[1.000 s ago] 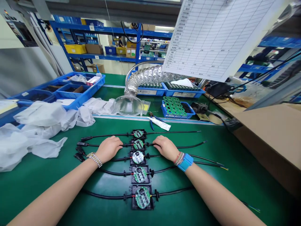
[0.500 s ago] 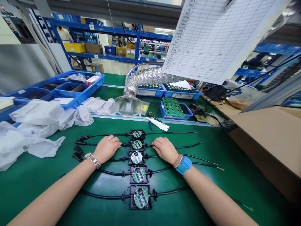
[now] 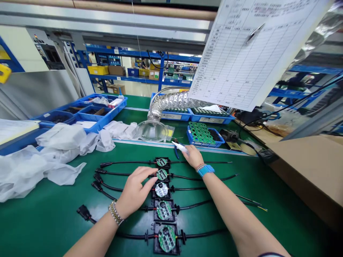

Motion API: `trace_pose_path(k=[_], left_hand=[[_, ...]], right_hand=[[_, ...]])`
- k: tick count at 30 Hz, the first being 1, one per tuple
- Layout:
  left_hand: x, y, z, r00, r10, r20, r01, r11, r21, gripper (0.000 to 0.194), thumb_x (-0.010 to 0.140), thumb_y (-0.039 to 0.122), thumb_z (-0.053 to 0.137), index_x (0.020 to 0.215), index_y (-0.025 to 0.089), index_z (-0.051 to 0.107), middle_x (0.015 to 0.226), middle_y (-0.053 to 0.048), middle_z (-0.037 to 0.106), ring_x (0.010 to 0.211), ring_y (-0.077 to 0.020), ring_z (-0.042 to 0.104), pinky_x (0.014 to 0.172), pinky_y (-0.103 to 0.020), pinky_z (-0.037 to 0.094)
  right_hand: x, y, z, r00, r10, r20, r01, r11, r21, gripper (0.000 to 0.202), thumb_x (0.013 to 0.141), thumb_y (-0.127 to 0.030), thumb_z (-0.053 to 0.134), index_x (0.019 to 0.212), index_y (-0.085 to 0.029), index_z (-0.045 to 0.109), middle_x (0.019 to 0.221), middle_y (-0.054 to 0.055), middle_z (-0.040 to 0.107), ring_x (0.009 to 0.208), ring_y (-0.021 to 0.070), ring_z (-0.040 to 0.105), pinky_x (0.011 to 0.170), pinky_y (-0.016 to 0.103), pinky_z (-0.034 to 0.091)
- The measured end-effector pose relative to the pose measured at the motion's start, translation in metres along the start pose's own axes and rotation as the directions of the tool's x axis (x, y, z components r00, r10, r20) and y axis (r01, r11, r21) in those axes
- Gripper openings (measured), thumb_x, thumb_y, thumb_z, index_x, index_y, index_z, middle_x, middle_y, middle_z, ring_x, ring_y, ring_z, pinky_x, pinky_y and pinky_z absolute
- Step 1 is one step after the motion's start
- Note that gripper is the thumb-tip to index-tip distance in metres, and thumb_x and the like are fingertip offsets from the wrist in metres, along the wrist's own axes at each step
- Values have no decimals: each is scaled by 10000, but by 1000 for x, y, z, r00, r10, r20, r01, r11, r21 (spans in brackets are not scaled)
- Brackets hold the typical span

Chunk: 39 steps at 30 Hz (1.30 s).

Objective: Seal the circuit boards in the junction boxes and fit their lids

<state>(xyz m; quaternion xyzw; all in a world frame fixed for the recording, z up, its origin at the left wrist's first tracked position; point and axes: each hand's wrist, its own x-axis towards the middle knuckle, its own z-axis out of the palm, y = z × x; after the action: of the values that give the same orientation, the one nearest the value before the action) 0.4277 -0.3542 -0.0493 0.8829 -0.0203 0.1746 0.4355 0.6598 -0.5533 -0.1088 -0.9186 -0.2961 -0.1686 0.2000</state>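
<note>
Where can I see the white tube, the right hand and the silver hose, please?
White tube (image 3: 179, 146): head view, on its uncovered body beside the fingers.
Right hand (image 3: 194, 157): head view, back of the hand.
Silver hose (image 3: 174, 100): head view, its ribbed side.

We have room on the near-left table (image 3: 34, 232), nearer than the white wrapping (image 3: 21, 173) and left of the nearest connector (image 3: 84, 212). Beyond, a funnel (image 3: 152, 132) blocks our way; a hanging sheet (image 3: 238, 67) screens the far right, a cardboard box (image 3: 308, 160) the right.

Mid-frame, the left hand (image 3: 137, 187) is at a round circuit board (image 3: 162, 174); right of centre, the right hand (image 3: 194, 157) grips a white tube (image 3: 179, 146).
</note>
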Motion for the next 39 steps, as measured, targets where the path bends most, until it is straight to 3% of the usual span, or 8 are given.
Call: trace_pose_path(k=[4, 7, 15, 21, 26, 33, 36, 39], left_hand=[[4, -10, 25, 937, -331, 111, 343, 808, -479, 358, 790, 356, 552, 1093, 171, 592, 937, -71, 645, 810, -175, 615, 759, -314, 500], [9, -18, 34, 904, -407, 132, 394, 670, -629, 413, 730, 345, 615, 1087, 142, 579, 936, -71, 633, 810, -162, 613, 785, -312, 492], [11, -36, 10, 878, -461, -125, 310, 749, -586, 261, 684, 375, 635, 805, 149, 585, 653, 24, 536, 549, -81, 476, 535, -204, 416], [14, -46, -1, 859, -449, -246, 250, 787, -563, 282, 688, 391, 630, 823, 149, 578, 655, 20, 530, 557, -89, 473, 543, -215, 416], [17, -56, -12, 831, -466, -305, 271, 817, -509, 274, 677, 392, 638, 812, 156, 597, 709, 10, 558, 625, -108, 482, 579, -224, 407], [19, -63, -21, 810, -501, -306, 266, 777, -570, 322, 656, 412, 640, 834, 145, 609, 726, -8, 578, 614, -103, 500, 598, -244, 428], [21, -65, -19, 822, -503, -265, 257, 745, -616, 368, 639, 386, 651, 903, 131, 618, 785, -38, 608, 656, -116, 545, 642, -267, 461], [18, -57, -11, 892, -403, -204, 176, 726, -665, 501, 607, 304, 703, 1074, 166, 590, 888, -46, 633, 775, -139, 586, 742, -283, 478]], right_hand=[[-5, -32, -4, 998, -46, -37, 50, 994, 100, 248, 863, -160, 374, 942, -150, 610, 918, 95, 589, 870, 180, 550, 811, 290, 433], [-4, -50, -1, 999, -38, -24, 41, 989, 145, 258, 838, -100, 368, 879, -128, 622, 885, 108, 594, 879, 184, 558, 829, 291, 430], [-1, -61, -17, 984, -35, 176, -9, 971, 239, 113, 792, -252, 570, 849, -175, 629, 808, 42, 633, 763, 163, 576, 712, 266, 428], [9, -79, 1, 922, 188, 340, -265, 944, 195, 374, 823, -465, 521, 636, -148, 590, 639, 58, 611, 609, 156, 548, 579, 266, 405], [31, -105, 19, 835, 285, 471, -436, 865, 249, 292, 870, -402, 508, 942, -132, 591, 945, 47, 602, 835, 162, 579, 750, 339, 480], [40, -130, 13, 725, 291, 624, -658, 561, 503, 274, 888, -323, 501, 1102, -155, 535, 1094, 70, 556, 908, 170, 570, 773, 358, 497], [33, -132, -1, 720, 266, 641, -691, 351, 631, 238, 892, -331, 494, 994, -124, 553, 881, 27, 587, 691, 106, 572, 601, 260, 499], [22, -143, -12, 744, 252, 619, -660, 131, 740, 237, 874, -322, 500, 738, -129, 519, 570, -47, 489, 403, 37, 411, 361, 156, 326]])
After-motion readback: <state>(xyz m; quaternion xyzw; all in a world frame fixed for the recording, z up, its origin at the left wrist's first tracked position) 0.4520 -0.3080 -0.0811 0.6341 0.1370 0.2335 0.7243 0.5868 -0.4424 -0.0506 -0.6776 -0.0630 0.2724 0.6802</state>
